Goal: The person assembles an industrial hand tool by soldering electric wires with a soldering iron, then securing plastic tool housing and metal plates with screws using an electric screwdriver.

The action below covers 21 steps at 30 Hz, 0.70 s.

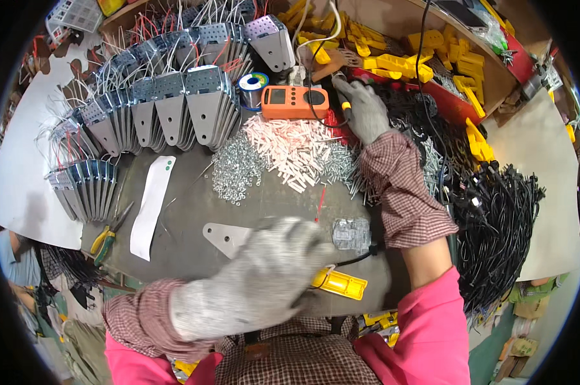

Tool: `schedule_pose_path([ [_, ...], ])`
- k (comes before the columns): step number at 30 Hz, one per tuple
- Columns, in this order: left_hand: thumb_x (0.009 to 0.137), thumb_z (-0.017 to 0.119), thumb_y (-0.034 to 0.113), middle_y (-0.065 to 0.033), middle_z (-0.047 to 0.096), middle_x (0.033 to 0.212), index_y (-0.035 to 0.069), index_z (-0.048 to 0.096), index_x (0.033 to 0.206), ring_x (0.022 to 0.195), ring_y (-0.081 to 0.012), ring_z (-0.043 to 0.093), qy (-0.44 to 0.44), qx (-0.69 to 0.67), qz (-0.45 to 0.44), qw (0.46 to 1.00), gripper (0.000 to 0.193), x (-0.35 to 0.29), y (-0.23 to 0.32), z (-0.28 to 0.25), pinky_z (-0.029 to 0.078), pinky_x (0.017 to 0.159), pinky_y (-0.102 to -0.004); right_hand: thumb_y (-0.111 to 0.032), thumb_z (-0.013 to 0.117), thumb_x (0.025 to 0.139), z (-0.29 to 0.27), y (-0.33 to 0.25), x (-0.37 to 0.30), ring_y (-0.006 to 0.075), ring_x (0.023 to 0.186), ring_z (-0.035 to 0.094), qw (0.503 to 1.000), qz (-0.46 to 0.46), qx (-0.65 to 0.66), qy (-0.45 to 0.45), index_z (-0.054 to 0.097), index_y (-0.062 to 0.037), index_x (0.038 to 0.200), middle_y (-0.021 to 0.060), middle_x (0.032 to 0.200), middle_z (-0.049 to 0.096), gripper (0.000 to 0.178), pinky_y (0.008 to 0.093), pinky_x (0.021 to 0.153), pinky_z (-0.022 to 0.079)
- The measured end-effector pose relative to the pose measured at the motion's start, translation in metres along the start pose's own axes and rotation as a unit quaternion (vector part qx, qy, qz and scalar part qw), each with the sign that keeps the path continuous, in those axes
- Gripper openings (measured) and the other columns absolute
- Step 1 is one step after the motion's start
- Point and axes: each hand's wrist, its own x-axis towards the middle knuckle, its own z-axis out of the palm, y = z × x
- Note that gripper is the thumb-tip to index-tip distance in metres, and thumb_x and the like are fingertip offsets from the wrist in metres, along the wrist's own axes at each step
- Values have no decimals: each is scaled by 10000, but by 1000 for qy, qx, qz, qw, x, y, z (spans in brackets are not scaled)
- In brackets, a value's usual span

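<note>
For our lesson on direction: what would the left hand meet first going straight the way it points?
Probably the clear plastic piece just beyond the left hand, though blur and unclear depth make this uncertain.

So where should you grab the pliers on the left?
Probably by the yellow-and-green handles, bringing the left hand from the near side: the pliers lie with those handles toward the person and their dark, narrow nose pointing away.
</note>
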Motion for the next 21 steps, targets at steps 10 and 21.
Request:
schedule_pose_path([
  [10, 836, 640, 121, -107, 639, 904, 106, 604, 1004, 914, -301, 637, -47, -313, -13, 948, 172, 14, -34, 32, 495, 814, -420, -214, 682, 898, -125, -38, -190, 305, 837, 711, 889, -16, 334, -313, 604, -32, 1258, 188, 940, 707, 411, 347, 723, 549],
  [21, 858, 649, 200, -130, 568, 1135, 45, 580, 1105, 1085, -307, 555, 70, -91, -78, 990, 300, -49, -31, 85, 446, 927, -459, -214, 582, 978, -101, -74, -199, 111, 720, 585, 785, 113, 503, -345, 661, -6, 1137, 130, 872, 674, 273, 295, 660, 491],
])
